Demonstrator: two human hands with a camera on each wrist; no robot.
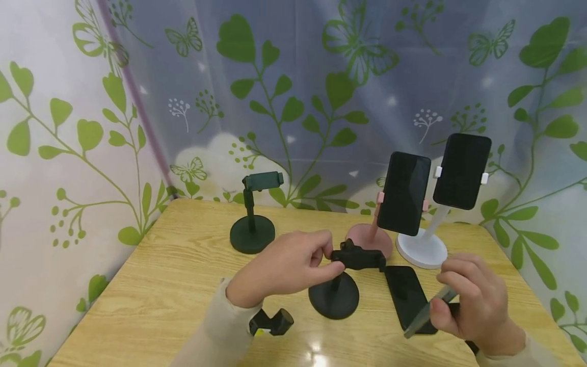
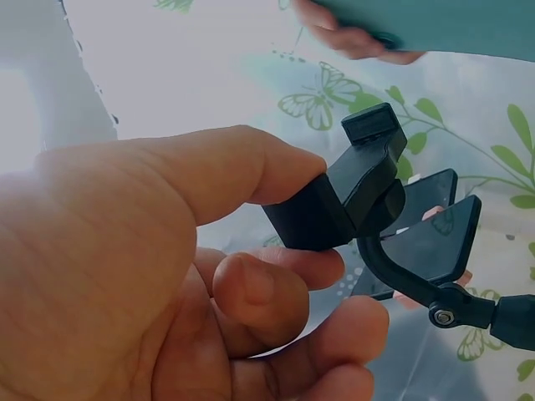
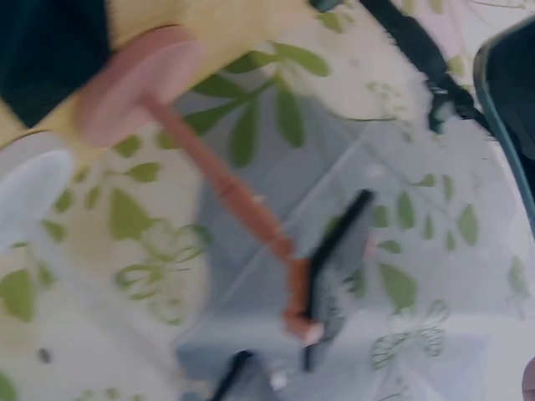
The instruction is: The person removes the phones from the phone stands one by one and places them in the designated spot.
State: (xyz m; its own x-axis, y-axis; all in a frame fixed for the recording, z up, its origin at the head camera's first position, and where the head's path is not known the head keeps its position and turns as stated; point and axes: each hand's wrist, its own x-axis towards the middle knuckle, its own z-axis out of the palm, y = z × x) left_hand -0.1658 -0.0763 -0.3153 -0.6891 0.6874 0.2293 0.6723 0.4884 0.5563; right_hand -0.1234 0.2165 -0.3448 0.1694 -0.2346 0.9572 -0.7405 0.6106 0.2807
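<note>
My left hand (image 1: pixel 284 265) pinches one end of the holder (image 1: pixel 362 258) on a black phone stand between thumb and finger. The stand's round base (image 1: pixel 334 300) sits on the table, and its bent arm shows in the left wrist view. In my right hand (image 1: pixel 479 303) is a smartphone (image 1: pixel 424 317), tilted and seen nearly edge-on. Its teal back (image 2: pixel 451 25) crosses the top of the left wrist view, with fingers behind it. Another black smartphone (image 1: pixel 405 293) lies flat on the table, partly overlapped by the held one in the head view.
Behind the black stand, a pink stand (image 1: pixel 362 235) and a white stand (image 1: pixel 424 254) each carry a black phone. A dark green stand (image 1: pixel 252 235) with a bare holder is at the back left. A patterned curtain (image 1: pixel 293 102) rises behind the wooden table (image 1: pixel 160 285).
</note>
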